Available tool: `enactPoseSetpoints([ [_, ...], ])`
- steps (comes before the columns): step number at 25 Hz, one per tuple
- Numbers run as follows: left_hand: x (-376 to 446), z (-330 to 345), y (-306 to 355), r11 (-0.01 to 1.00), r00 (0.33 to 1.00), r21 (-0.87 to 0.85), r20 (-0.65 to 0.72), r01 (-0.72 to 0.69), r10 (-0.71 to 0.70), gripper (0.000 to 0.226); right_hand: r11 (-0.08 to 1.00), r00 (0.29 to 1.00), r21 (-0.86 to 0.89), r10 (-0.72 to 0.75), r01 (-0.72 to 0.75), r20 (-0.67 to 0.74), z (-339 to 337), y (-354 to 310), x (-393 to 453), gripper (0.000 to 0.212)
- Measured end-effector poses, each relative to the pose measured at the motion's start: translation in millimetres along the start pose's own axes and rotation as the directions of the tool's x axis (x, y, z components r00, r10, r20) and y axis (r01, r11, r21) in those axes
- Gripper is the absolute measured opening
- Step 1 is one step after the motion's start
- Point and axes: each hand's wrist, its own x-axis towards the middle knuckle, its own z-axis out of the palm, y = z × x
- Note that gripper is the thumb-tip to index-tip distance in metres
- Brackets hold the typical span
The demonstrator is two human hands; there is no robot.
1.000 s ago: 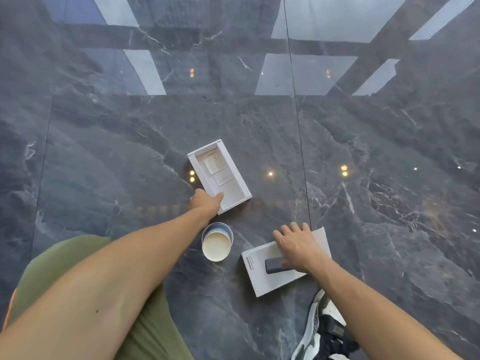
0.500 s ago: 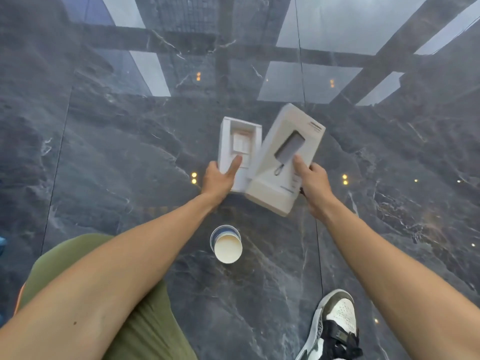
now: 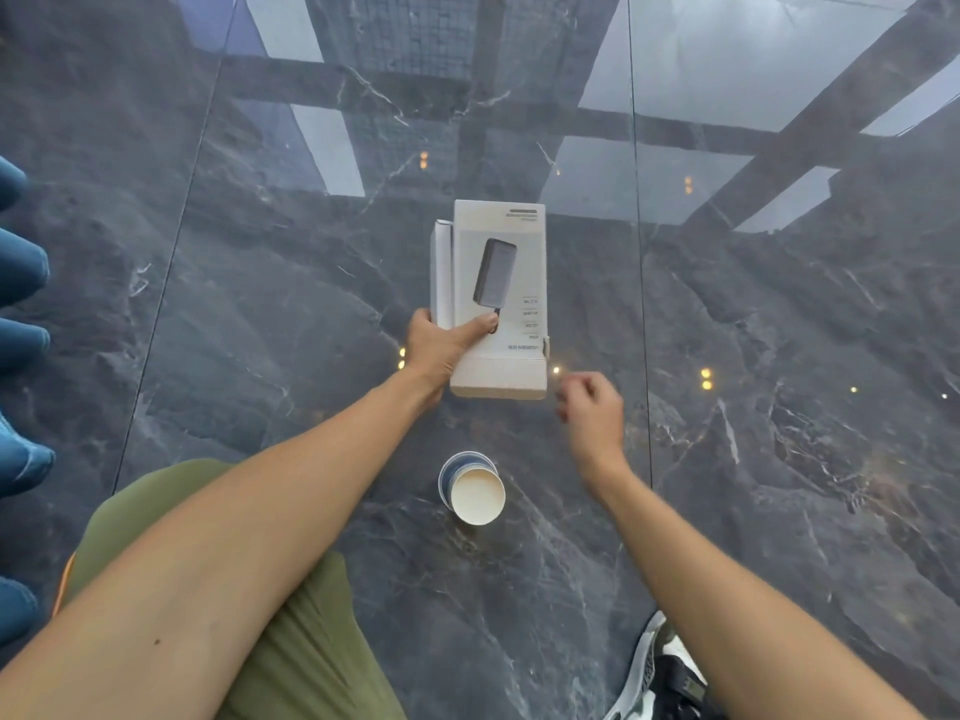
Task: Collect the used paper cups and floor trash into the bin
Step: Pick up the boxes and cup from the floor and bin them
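Observation:
My left hand [image 3: 441, 348] grips a white product box lid [image 3: 501, 304] printed with a dark power bank, stacked over the white inner tray [image 3: 441, 272], whose edge shows on the left. Both are held above the floor. My right hand [image 3: 592, 407] hovers just right of the box's near corner, fingers loosely curled, holding nothing. A paper cup [image 3: 475, 491] with a blue outside and cream inside stands on the dark marble floor between my forearms, below the box. No bin is in view.
The glossy dark marble floor [image 3: 779, 407] reflects ceiling beams and lights. My green-clad knee [image 3: 208, 589] is at the lower left, my sneaker [image 3: 660, 678] at the bottom right. Blue cushioned shapes [image 3: 21, 356] line the left edge.
Both box parts were lifted from the floor and brought together, the lid over the tray. My left hand now holds both, and my right hand has let go and pulled back.

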Motion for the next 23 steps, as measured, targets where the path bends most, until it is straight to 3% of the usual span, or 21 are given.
enactPoseSetpoints([
  [2, 2.6, -2.9, -1.7, 1.0, 0.995, -0.008, -0.098, -0.015, 0.014, 0.089, 0.948, 0.943, -0.226, -0.155, 0.226, 0.296, -5.7, 24.3, -35.5, 0.038],
  [4, 4.5, -5.3, -2.3, 1.0, 0.989, -0.005, -0.149, -0.012, 0.011, 0.09, 0.854, 0.831, -0.336, -0.179, 0.397, 0.526, -6.7, 37.7, -57.3, 0.057],
  [8, 1.6, -9.2, -9.3, 1.0, 0.985, 0.024, -0.174, -0.015, 0.019, 0.09, 0.71, 0.726, -0.342, -0.343, 0.616, 0.596, -8.1, 41.8, -69.8, 0.071],
  [10, -2.7, -9.4, -13.4, 1.0, 0.984, 0.026, -0.178, -0.005, 0.01, 0.089, 0.604, 0.638, -0.323, -0.425, 0.728, 0.642, -6.1, 46.5, -73.4, 0.08],
  [13, -14.6, -11.1, -17.9, 1.0, 0.987, 0.023, -0.162, 0.019, -0.015, 0.085, 0.278, 0.465, -0.391, -0.294, 0.877, 0.835, 11.4, 61.0, -81.5, 0.089],
  [14, -17.5, -11.7, -19.8, 0.999, 0.989, 0.026, -0.149, 0.025, -0.02, 0.084, 0.191, 0.442, -0.404, -0.25, 0.895, 0.861, 21.9, 68.4, -83.0, 0.09],
  [19, -19.2, -16.6, -30.5, 0.999, 0.996, 0.01, -0.083, 0.046, -0.045, 0.086, 0.133, 0.508, -0.49, -0.209, 0.862, 0.836, 80.6, 87.0, -90.9, 0.082],
  [23, -21.3, -16.0, -31.1, 0.999, 0.999, 0.047, -0.028, 0.025, -0.024, 0.085, 0.218, 0.591, -0.551, -0.212, 0.805, 0.778, 74.0, 85.8, -86.7, 0.072],
])
